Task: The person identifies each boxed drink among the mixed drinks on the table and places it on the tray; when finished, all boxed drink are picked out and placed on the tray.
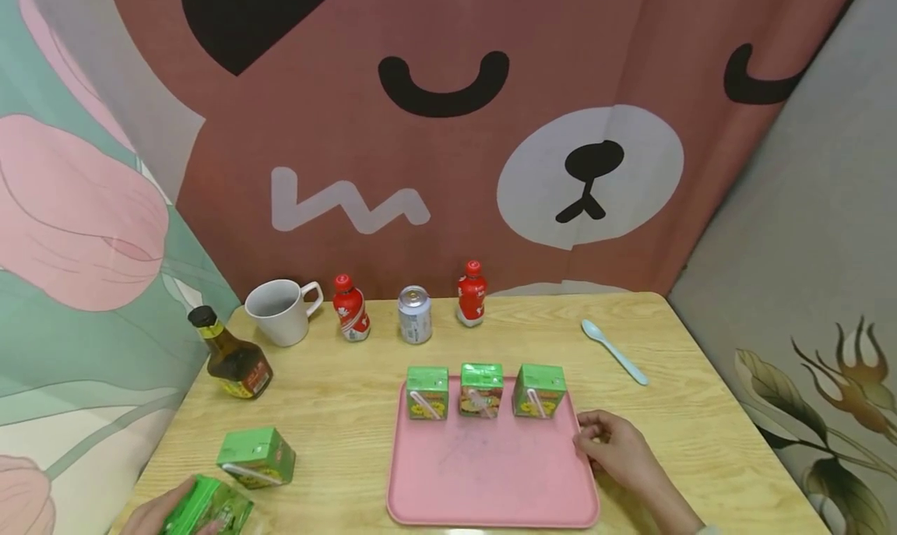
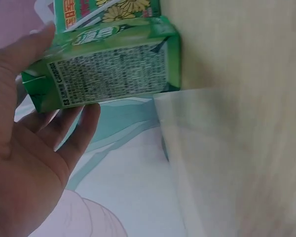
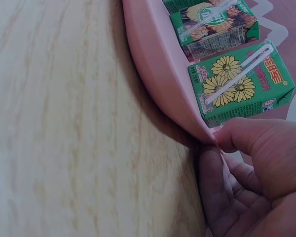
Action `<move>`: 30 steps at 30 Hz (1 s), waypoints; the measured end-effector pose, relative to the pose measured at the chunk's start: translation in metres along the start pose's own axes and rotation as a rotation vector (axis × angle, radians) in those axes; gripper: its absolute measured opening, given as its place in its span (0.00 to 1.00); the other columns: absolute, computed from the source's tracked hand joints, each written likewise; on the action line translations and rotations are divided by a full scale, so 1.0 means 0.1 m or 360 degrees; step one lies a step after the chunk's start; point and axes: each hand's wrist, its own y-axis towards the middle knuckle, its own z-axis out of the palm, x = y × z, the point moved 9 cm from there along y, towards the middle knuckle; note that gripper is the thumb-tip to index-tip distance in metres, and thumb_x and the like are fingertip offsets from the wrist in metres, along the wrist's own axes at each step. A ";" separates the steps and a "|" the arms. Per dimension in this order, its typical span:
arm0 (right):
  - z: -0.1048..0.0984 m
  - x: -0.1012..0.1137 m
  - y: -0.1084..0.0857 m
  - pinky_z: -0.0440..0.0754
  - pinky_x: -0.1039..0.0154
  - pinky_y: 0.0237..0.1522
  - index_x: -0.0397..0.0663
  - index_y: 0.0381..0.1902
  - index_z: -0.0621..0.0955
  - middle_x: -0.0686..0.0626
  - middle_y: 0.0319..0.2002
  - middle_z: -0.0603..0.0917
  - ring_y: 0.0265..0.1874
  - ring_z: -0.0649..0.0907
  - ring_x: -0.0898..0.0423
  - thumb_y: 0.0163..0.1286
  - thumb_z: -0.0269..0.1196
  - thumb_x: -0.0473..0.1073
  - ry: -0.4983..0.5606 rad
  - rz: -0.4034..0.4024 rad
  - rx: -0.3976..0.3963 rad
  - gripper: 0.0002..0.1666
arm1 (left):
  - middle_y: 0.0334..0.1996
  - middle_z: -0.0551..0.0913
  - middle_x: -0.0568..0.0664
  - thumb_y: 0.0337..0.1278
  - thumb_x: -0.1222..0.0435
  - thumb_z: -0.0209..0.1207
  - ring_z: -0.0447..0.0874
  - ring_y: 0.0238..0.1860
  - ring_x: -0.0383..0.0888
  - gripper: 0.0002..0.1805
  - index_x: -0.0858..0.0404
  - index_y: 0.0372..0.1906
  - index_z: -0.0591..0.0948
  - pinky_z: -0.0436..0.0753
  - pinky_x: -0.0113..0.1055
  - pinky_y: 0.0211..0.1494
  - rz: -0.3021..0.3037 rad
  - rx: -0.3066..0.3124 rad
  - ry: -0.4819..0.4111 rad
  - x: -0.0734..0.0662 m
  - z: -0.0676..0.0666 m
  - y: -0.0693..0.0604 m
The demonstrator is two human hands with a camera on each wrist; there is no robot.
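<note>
My left hand (image 1: 160, 510) grips a green drink carton (image 1: 213, 508) at the table's front left. In the left wrist view the thumb is on one side of that carton (image 2: 111, 74) and the fingers are beneath it. Just beyond it a second green carton (image 1: 258, 457) with a white straw stands on the table. At the pink tray's (image 1: 490, 473) right edge, my right hand (image 1: 617, 445) pinches the rim between thumb and fingers, plain in the right wrist view. Three green cartons stand in a row along the tray's far side, the rightmost carton (image 1: 538, 391) nearest that hand.
Along the back stand a white mug (image 1: 280, 313), a red bottle (image 1: 351, 309), a silver can (image 1: 415, 317) and another red bottle (image 1: 472, 293). A brown sauce bottle (image 1: 234, 356) is at the left edge. A light blue spoon (image 1: 615, 352) lies behind the tray's right side.
</note>
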 end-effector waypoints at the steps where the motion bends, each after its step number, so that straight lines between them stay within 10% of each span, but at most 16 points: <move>1: 0.00 0.00 0.00 0.86 0.59 0.25 0.30 0.53 0.80 0.46 0.32 0.80 0.27 0.82 0.54 0.61 0.69 0.29 0.0007 0.0008 0.0002 0.21 | 0.57 0.71 0.77 0.47 0.38 0.73 0.77 0.50 0.73 0.53 0.74 0.66 0.73 0.81 0.62 0.40 -0.0016 0.0048 0.0017 0.04 0.04 0.01; 9: 0.00 0.00 0.01 0.85 0.59 0.25 0.32 0.52 0.81 0.47 0.32 0.80 0.27 0.82 0.54 0.62 0.69 0.30 -0.0016 0.0026 -0.0013 0.20 | 0.61 0.71 0.74 0.58 0.37 0.64 0.73 0.56 0.75 0.44 0.68 0.65 0.78 0.78 0.68 0.47 -0.0082 0.0121 0.0060 0.07 0.09 0.02; 15: 0.00 0.01 0.00 0.85 0.60 0.24 0.32 0.52 0.81 0.47 0.31 0.80 0.26 0.82 0.54 0.61 0.69 0.30 -0.0041 0.0014 -0.0013 0.20 | 0.58 0.73 0.73 0.58 0.46 0.70 0.74 0.53 0.76 0.36 0.70 0.61 0.80 0.77 0.69 0.45 -0.0016 -0.0068 0.0021 -0.08 0.01 -0.05; 20: 0.01 0.00 0.00 0.85 0.59 0.24 0.31 0.53 0.81 0.46 0.31 0.81 0.26 0.82 0.54 0.61 0.69 0.29 -0.0001 0.0013 -0.0003 0.21 | 0.58 0.75 0.73 0.62 0.47 0.67 0.76 0.54 0.74 0.32 0.69 0.59 0.82 0.79 0.67 0.46 -0.0016 -0.0037 0.0043 -0.09 0.00 -0.05; 30: 0.00 0.00 -0.01 0.85 0.59 0.24 0.31 0.53 0.81 0.47 0.32 0.81 0.26 0.82 0.53 0.62 0.69 0.29 -0.0013 0.0014 -0.0008 0.20 | 0.52 0.80 0.73 0.56 0.52 0.73 0.82 0.45 0.71 0.26 0.69 0.51 0.87 0.85 0.52 0.33 0.0231 -0.0034 -0.0041 -0.44 -0.01 -0.09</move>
